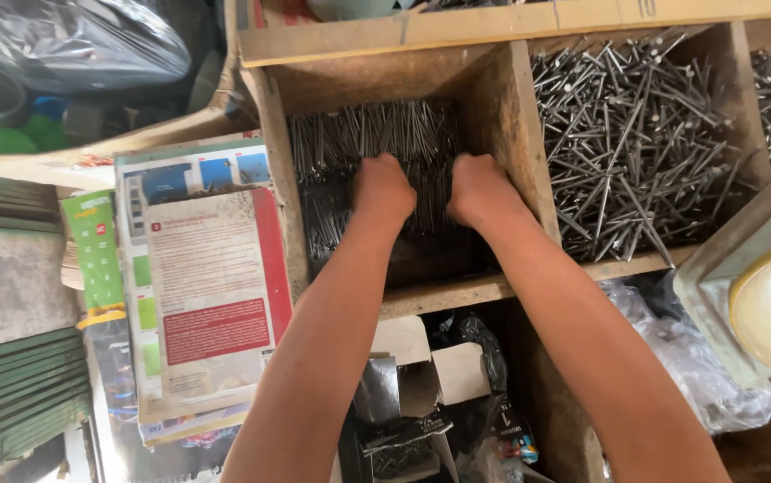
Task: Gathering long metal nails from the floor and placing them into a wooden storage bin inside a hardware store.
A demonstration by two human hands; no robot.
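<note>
- Cardboard, an opened small box [408,376], lies nearest, below the wooden bin [492,107], amid dark plastic bags.
- Both hands, left hand [383,190] and right hand [479,190], reach into the bin, fingers buried among the nails; whether they pinch any, I cannot tell.
- Nails [367,134] here lie stacked in neat bundles, long axes running away from the viewer; the sorting looks partly done, judging by the loose nails [627,143] tangled in the neighbouring compartment.

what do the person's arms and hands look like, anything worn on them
Both arms are bare from the bottom edge of the picture up to the wrists: no sleeves, gloves, watch or bands show. The left hand and right hand are bare too; the fingers are hidden among the nails, so rings cannot be ruled out.
</note>
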